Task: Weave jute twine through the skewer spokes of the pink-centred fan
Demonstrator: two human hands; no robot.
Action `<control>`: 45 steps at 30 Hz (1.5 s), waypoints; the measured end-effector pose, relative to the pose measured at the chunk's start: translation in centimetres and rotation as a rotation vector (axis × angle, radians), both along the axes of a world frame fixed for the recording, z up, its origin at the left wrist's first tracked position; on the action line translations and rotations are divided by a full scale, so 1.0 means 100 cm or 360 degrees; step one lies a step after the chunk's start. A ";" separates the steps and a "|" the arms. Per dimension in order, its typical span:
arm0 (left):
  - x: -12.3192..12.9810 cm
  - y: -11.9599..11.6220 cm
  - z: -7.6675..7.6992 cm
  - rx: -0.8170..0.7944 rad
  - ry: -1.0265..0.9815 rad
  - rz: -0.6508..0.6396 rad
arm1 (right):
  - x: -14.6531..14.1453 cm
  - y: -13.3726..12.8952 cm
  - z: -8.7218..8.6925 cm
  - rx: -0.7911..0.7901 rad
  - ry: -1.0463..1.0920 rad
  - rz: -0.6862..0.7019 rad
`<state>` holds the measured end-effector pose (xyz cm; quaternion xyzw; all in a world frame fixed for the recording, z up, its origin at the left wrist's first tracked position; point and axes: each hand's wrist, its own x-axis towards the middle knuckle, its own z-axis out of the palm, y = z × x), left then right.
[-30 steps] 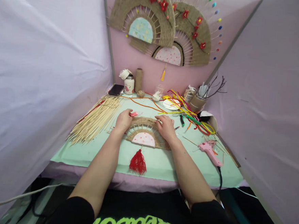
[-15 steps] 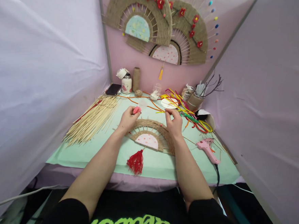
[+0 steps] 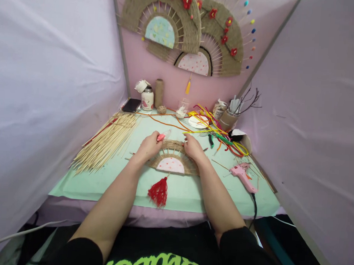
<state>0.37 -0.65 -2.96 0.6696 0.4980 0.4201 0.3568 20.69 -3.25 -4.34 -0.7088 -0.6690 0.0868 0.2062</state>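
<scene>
My left hand (image 3: 150, 145) is closed on a small clear bag with pink contents (image 3: 161, 137), above the left part of a twine-wrapped fan (image 3: 171, 164). Over the fan's upper right edge is my right hand (image 3: 193, 145), its fingers bent close together; whether they hold anything is too small to tell. The fan has a white half-circle with pink dots at its centre. A red tassel (image 3: 158, 191) lies below it on the green cloth.
Thin sticks (image 3: 105, 145) lie in a pile at the left. Coloured pipe cleaners (image 3: 222, 135) and a pink glue gun (image 3: 243, 176) are at the right. Behind stand a bottle (image 3: 147, 99), a twine spool (image 3: 158, 93) and a jar (image 3: 181, 111).
Both hands have come lower toward the fan, and my right hand has moved left, nearer my left hand. The pink bag's clear end now points up to the right.
</scene>
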 end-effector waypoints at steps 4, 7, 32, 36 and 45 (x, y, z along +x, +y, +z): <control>0.002 -0.002 0.005 -0.0036 -0.0317 -0.0108 | -0.008 -0.001 0.008 0.0276 0.0117 0.0026; 0.007 -0.007 0.009 -0.0190 -0.0599 -0.0392 | -0.009 -0.015 0.022 0.0714 0.0321 0.0082; 0.014 0.001 -0.001 -0.0129 -0.0586 -0.0562 | -0.013 -0.034 0.027 0.1131 0.0693 0.0479; 0.014 0.000 -0.001 -0.0108 -0.0590 -0.0583 | -0.014 -0.034 0.026 0.1103 0.0725 0.0515; 0.016 -0.010 0.008 -0.0688 -0.1308 -0.0832 | -0.016 -0.034 0.027 0.1147 0.0732 0.0480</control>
